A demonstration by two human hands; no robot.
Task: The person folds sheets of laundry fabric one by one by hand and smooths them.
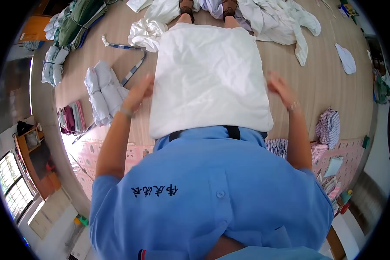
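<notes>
A white cloth [210, 78], folded into a rough square with slight creases, lies across my lap and legs. My left hand [138, 93] is beside its left edge, fingers curved towards the fabric; I cannot tell whether they touch it. Off the right edge, my right hand [282, 90] is held with fingers slightly apart and somewhat blurred. Neither hand grips anything that I can see. A band circles each wrist.
Rolled white cloth bundles [103, 93] and a striped strip [134, 71] lie to the left. Loose white fabric [273, 19] is heaped around my feet. Green bundles [80, 24] sit at upper left. A checked cloth [328, 128] and a small white piece [346, 59] lie right.
</notes>
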